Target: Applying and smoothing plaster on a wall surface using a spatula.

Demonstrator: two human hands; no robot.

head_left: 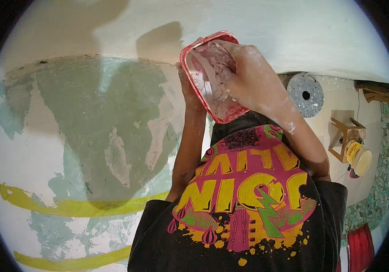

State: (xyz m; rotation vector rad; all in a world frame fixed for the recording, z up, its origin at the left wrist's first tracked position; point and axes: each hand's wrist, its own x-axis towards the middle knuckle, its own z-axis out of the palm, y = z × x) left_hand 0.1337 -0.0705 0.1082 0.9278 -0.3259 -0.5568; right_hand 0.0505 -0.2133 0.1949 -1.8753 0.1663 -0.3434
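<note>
A rectangular plastic tub (221, 119) with a red rim is held up in front of my chest, tilted so that its inside shows. Pale, wet-looking paste coats its inner walls. My left hand (188, 88) grips the tub at its left side, and most of its fingers are hidden behind it. Over the right edge reaches my right hand (251, 68), dusted with white, its fingers curled down inside the tub. What those fingers hold, if anything, is hidden. White smears mark the right wrist and forearm.
To the left is a wall (113, 136) with patchy grey-green and white coating and yellow stripes. A grey speckled disc (305, 84) with a central hole lies at the right. Beyond it are a wooden stool (355, 133), a yellow-and-white bucket (357, 156) and red cloth (361, 247).
</note>
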